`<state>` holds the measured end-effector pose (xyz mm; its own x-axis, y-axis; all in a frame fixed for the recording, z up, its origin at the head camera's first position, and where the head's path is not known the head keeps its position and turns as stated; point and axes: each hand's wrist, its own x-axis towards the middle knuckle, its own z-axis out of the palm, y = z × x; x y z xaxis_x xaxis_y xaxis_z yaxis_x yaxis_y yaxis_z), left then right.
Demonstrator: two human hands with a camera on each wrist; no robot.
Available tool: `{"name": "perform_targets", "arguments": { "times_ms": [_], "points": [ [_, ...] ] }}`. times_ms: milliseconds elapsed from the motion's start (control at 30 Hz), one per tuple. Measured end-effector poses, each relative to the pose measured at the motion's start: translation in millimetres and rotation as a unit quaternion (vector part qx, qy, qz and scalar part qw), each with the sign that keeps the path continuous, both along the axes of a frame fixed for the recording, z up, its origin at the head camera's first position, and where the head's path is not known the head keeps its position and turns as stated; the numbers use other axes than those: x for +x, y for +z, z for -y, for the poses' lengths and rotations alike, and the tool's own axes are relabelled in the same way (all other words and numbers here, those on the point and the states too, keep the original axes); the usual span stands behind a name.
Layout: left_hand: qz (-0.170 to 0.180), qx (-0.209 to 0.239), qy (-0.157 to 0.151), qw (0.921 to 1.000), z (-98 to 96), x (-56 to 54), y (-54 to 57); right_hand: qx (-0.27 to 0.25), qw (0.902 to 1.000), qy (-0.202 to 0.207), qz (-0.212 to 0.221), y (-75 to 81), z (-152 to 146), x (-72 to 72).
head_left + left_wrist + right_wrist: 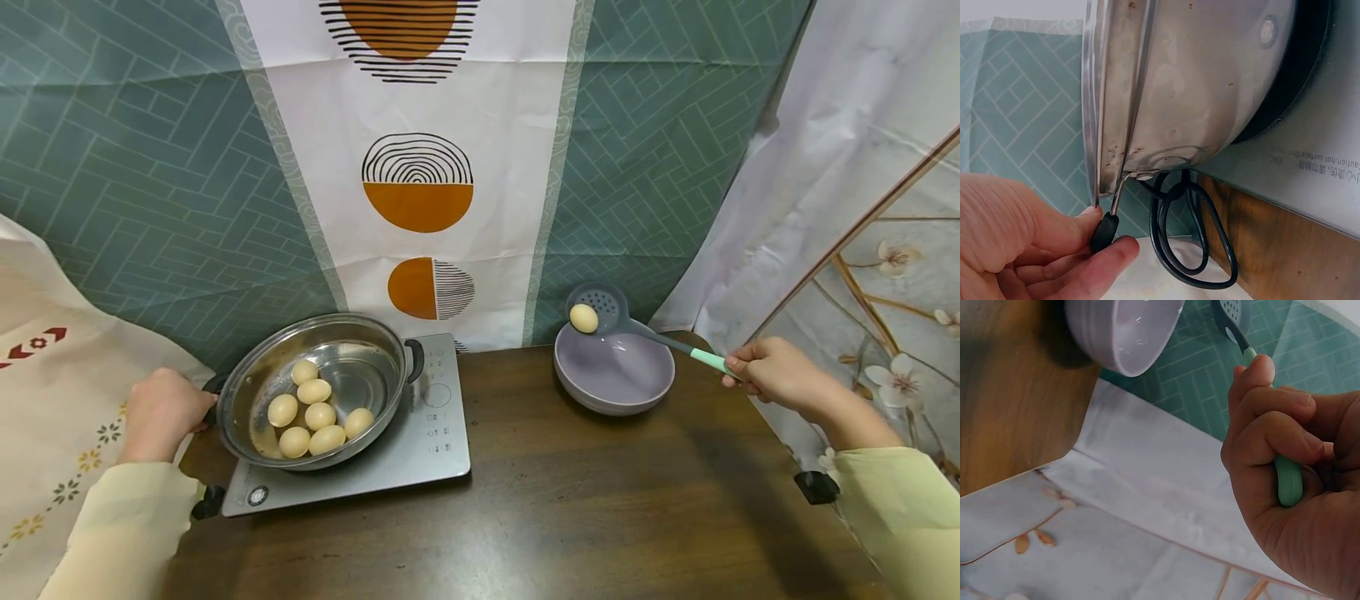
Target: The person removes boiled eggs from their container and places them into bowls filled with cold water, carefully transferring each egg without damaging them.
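Note:
My left hand [163,408] pinches the black side handle [1105,232] of a wide steel pan [251,371]. Several pale eggs [314,391] lie inside the pan, mostly toward its near side. At the right, my right hand [772,375] grips the mint-green handle [1289,481] of a grey slotted ladle [611,304], fingers curled round it. One egg [583,318] sits in the ladle's head, over the back rim of a lilac bowl [615,367]. No egg shows in the visible part of the bowl.
Under the pan is a silver induction cooktop [442,450], on a brown wooden table [540,500]. A looped black cord [1194,231] hangs beside the pan handle. Patterned cloth [480,208] stands behind the table, with more cloth at both sides.

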<state>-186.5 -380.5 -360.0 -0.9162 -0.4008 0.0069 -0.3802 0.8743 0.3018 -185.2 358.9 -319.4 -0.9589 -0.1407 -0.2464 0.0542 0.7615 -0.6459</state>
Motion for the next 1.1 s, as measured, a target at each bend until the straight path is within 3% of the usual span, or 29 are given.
{"name": "perform_targets", "arguments": {
  "times_ms": [733,1100],
  "points": [
    [-0.013,-0.006,-0.017,0.9997,2.7,0.2,-2.2,0.038,0.9993,0.002,-0.006,-33.1,-12,6.2],
    [-0.005,-0.004,-0.014,0.9999,4.2,-0.9,-3.2,0.117,0.9908,-0.007,-0.067,-45.8,-4,6.6]
  ]
}}
